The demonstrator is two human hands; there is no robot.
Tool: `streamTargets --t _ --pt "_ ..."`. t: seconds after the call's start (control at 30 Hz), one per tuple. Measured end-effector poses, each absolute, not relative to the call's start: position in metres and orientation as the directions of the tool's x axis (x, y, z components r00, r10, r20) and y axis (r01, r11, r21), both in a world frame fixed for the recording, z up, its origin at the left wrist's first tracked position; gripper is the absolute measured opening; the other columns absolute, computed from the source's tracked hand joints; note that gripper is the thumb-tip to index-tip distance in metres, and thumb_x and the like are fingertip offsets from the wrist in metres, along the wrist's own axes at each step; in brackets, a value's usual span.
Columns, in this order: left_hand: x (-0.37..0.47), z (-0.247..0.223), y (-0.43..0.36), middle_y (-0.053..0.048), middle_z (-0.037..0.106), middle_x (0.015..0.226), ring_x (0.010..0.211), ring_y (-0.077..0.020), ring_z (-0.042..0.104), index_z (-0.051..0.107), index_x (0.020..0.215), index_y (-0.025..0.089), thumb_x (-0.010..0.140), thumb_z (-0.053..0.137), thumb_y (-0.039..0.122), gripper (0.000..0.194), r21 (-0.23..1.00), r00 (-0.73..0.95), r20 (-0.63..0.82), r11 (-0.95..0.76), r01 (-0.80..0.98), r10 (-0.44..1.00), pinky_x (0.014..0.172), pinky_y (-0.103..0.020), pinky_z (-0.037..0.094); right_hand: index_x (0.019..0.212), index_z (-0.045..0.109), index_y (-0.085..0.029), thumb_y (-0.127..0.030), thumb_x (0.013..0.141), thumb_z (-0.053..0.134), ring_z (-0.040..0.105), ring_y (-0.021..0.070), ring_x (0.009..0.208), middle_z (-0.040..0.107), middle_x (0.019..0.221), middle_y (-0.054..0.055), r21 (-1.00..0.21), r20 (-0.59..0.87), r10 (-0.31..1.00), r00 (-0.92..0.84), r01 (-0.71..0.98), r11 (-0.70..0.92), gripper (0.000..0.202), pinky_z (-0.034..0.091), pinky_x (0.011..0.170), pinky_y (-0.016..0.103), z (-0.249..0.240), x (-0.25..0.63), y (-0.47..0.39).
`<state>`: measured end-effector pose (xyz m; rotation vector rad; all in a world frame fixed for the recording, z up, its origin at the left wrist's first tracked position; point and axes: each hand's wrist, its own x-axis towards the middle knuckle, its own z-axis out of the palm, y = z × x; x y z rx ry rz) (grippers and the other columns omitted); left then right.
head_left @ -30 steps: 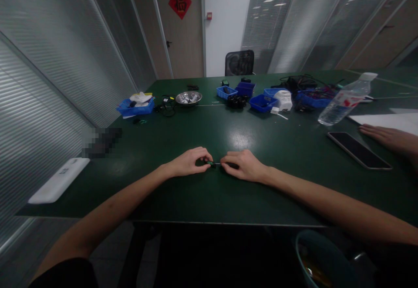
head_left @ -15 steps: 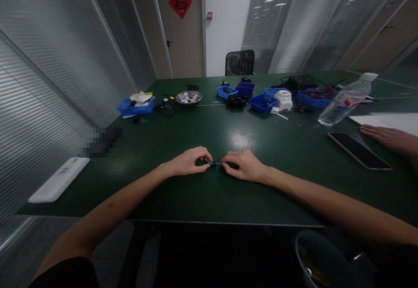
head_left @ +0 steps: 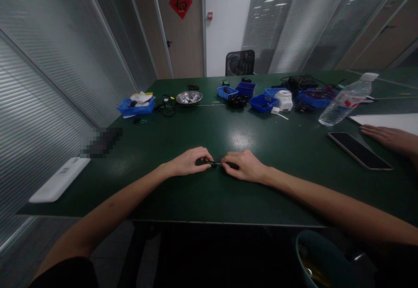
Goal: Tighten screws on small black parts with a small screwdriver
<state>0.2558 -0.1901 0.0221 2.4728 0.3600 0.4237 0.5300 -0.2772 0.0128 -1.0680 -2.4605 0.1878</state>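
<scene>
Near the middle of the green table point(head_left: 183, 196), my left hand point(head_left: 191, 161) pinches a small dark and green part point(head_left: 212, 164) between thumb and fingertips. Just to its right, my right hand point(head_left: 244, 166) is closed around a dark handle-like tool point(head_left: 233, 165), mostly hidden by the fingers. The tool's thin metal shaft point(head_left: 218, 164) points left and meets the small part. Both hands rest low over the tabletop, a short gap apart.
Blue trays point(head_left: 264, 103), a metal bowl point(head_left: 189, 98) and cables stand toward the back. On the right are a water bottle point(head_left: 348, 98), a phone point(head_left: 359, 150) and another person's hand point(head_left: 388, 137). A white device point(head_left: 58, 180) lies left; a bin point(head_left: 321, 259) stands below.
The fingers of my left hand have shifted very slightly on the small part, and less of its green shows. My right hand looks unmoved.
</scene>
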Motion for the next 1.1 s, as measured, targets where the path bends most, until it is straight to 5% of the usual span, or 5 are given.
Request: streamTargets --t 0.47,0.7,0.9,1.1 --pt "0.2608 0.0163 -0.1936 -0.008 0.066 0.106 0.098 -0.0212 0.061 0.070 0.121 0.020 0.102 0.065 0.033 0.024 0.616 0.909 0.220 -0.773 0.151 0.353 0.086 -0.034 0.049 0.114 0.072 -0.019 -0.036 0.109 0.047 0.065 0.0148 0.070 0.072 0.092 0.006 -0.228 0.336 0.692 -0.639 0.658 0.718 0.031 0.043 0.063 0.026 0.0120 0.5269 -0.2783" --pt "0.2614 0.0164 -0.1919 -0.007 0.066 0.107 0.094 -0.0196 0.061 0.071 0.120 0.021 0.101 0.066 0.036 0.024 0.615 0.913 0.210 -0.773 0.155 0.351 0.085 -0.033 0.049 0.110 0.070 -0.018 -0.034 0.109 0.048 0.068 0.0178 0.080 0.075 0.099 0.008 -0.443 0.501 0.794 -0.344 0.686 0.577 0.028 0.051 0.074 0.030 0.0112 0.5298 -0.2741" --pt "0.2580 0.0184 -0.1898 -0.007 0.065 0.104 0.097 -0.0211 0.060 0.070 0.115 0.020 0.100 0.066 0.034 0.021 0.595 0.910 0.224 -0.789 0.154 0.347 0.086 -0.033 0.048 0.107 0.074 -0.019 -0.032 0.106 0.051 0.064 0.0145 0.069 0.072 0.088 0.004 -0.305 0.379 0.707 -0.597 0.641 0.705 0.026 0.043 0.063 0.027 0.0129 0.5281 -0.2778" --pt "0.2567 0.0196 -0.1883 -0.007 0.064 0.104 0.098 -0.0213 0.059 0.069 0.111 0.020 0.098 0.067 0.033 0.018 0.568 0.919 0.218 -0.809 0.155 0.329 0.087 -0.034 0.047 0.100 0.075 -0.018 -0.027 0.101 0.054 0.062 0.0132 0.066 0.071 0.084 0.003 -0.300 0.373 0.726 -0.579 0.665 0.684 0.023 0.040 0.062 0.025 0.0139 0.5294 -0.2781"
